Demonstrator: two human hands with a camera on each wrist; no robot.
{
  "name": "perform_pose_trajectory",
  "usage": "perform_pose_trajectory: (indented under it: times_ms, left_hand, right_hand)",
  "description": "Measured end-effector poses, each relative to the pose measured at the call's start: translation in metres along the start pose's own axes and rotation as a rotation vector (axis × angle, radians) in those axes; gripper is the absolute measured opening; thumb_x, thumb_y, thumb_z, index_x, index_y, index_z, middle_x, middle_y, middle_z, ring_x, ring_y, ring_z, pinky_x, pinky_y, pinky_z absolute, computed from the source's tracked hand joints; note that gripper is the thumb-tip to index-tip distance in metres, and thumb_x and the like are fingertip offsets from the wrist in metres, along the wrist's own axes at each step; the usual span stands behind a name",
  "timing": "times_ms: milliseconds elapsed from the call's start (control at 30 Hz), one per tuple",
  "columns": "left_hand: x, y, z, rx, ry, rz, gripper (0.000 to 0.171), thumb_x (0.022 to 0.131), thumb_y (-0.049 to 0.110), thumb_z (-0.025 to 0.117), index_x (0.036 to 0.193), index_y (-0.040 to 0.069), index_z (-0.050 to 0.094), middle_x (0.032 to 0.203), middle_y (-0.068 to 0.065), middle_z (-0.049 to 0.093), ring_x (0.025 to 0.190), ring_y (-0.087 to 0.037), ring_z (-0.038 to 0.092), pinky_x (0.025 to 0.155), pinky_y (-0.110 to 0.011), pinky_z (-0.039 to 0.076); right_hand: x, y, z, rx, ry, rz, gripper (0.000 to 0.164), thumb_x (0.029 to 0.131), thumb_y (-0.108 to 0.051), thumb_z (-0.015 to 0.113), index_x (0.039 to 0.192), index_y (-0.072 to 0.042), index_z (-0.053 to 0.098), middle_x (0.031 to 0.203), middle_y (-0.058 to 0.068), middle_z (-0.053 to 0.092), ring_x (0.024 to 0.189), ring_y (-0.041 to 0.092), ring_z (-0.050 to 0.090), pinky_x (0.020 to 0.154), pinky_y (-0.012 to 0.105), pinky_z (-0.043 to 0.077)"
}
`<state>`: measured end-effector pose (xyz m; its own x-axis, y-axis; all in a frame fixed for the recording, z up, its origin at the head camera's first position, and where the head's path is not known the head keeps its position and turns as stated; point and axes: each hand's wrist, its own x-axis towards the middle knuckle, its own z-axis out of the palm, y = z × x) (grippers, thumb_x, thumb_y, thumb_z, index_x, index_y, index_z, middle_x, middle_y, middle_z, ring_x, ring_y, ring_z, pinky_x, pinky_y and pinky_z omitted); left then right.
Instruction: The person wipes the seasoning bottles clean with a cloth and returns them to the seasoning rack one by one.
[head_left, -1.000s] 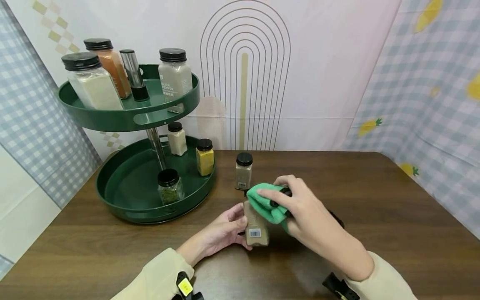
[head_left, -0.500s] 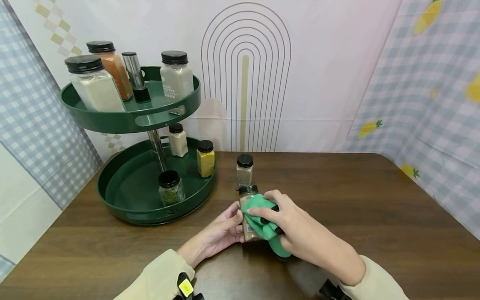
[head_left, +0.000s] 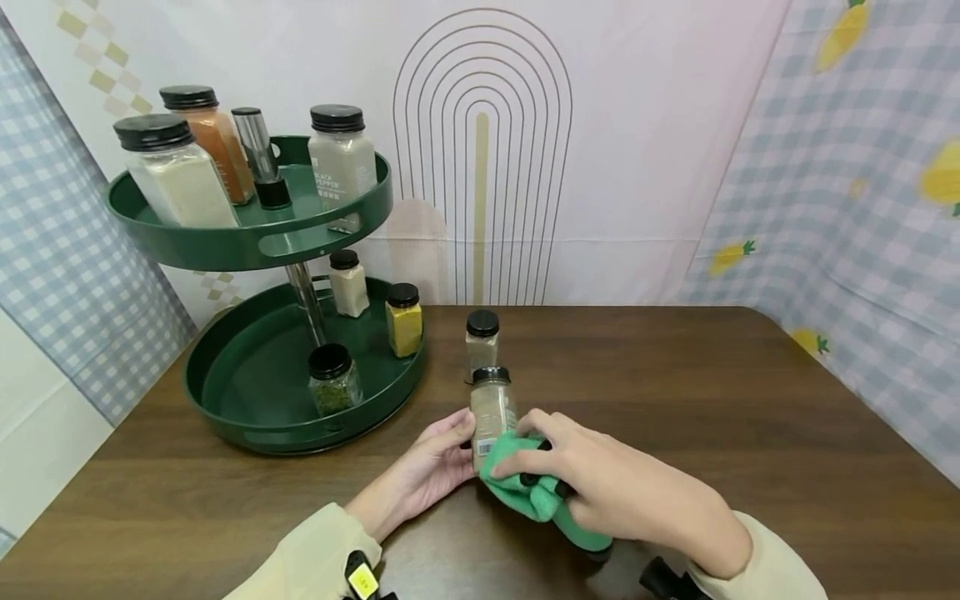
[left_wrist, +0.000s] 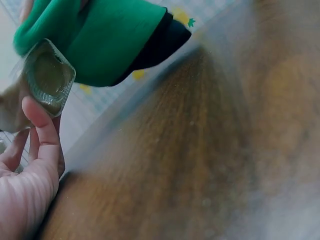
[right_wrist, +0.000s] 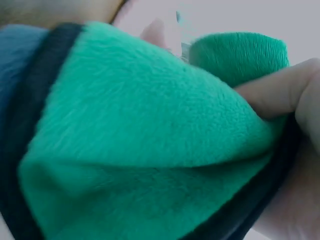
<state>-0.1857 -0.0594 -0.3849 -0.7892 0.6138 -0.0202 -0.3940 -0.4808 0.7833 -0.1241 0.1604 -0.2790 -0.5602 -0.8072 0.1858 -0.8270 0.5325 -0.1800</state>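
My left hand (head_left: 431, 462) grips a clear spice jar (head_left: 491, 408) with a black lid and tan contents, tilted above the table. In the left wrist view the glass base of the jar (left_wrist: 50, 77) faces the camera, with my fingers around its side. My right hand (head_left: 600, 475) holds a bunched green cloth (head_left: 517, 487) with dark edging against the lower part of the jar. Folds of the cloth (right_wrist: 145, 110) fill most of the right wrist view, and my fingers pinch it at the right. The cloth hides the jar's lower right corner in the head view.
Just behind the held jar stands another spice jar (head_left: 482, 342). A two-tier green rack (head_left: 300, 437) is at the left. Its upper tier bears large jars, including black pepper (head_left: 341, 162), and a steel cylinder (head_left: 260, 154); small jars, one yellow (head_left: 405, 323), stand below.
The cloth in my right hand has moved down along the jar from its top to its base, uncovering the lid. My left hand keeps its grip, and the jar has shifted slightly left.
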Motion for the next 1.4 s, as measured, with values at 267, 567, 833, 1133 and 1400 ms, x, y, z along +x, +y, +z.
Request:
perform_pose_trajectory:
  times_ms: [267,567,833,1133,1400]
  left_hand:
    - [-0.001,0.001,-0.002,-0.053,-0.051,-0.004,0.043,0.100,0.027,0.038,0.137,0.006,0.028,0.113,-0.004,0.060,0.103,-0.018,0.060,0.087,-0.033,0.049]
    - [-0.004,0.000,-0.004,0.003,-0.271,-0.125,0.053,0.102,0.036,0.030,0.144,0.004,0.024,0.128,-0.013,0.053,0.111,-0.028,0.058,0.089,-0.042,0.049]
    - [-0.006,0.002,-0.001,0.098,-0.296,-0.120,0.052,0.098,0.022,0.043,0.144,0.006,0.026,0.134,-0.016,0.050,0.111,-0.029,0.059,0.080,-0.037,0.051]
    - [-0.005,0.001,-0.002,0.052,-0.306,-0.090,0.057,0.099,0.028,0.043,0.146,0.007,0.019,0.129,-0.012,0.053,0.113,-0.029,0.057,0.089,-0.042,0.047]
    - [-0.002,0.002,-0.002,0.026,-0.220,-0.094,0.062,0.098,0.029,0.045,0.147,0.013,0.012,0.133,-0.006,0.046,0.117,-0.022,0.052,0.099,-0.055,0.038]
  right_hand:
    - [-0.006,-0.003,-0.014,0.084,-0.120,-0.013,0.070,0.075,0.016,0.045,0.118,-0.039,0.058,0.108,-0.016,0.052,0.094,0.004,0.049,0.079,0.021,0.044]
    - [-0.005,0.009,-0.017,-0.068,0.206,0.174,0.063,0.079,0.014,0.047,0.125,-0.028,0.055,0.113,-0.014,0.054,0.097,0.003,0.054,0.081,0.028,0.048]
    - [0.007,0.012,0.001,-0.113,0.369,0.236,0.059,0.078,0.012,0.050,0.125,-0.023,0.055,0.113,-0.005,0.054,0.100,0.015,0.056,0.078,0.035,0.049]
    - [0.010,0.012,0.011,-0.156,0.364,0.191,0.068,0.072,0.017,0.053,0.127,-0.023,0.054,0.113,0.001,0.053,0.099,0.017,0.055,0.074,0.032,0.049]
    - [0.010,0.004,0.012,-0.158,0.204,0.086,0.059,0.075,0.012,0.054,0.122,-0.023,0.060,0.110,-0.001,0.053,0.090,0.011,0.052,0.073,0.024,0.048]
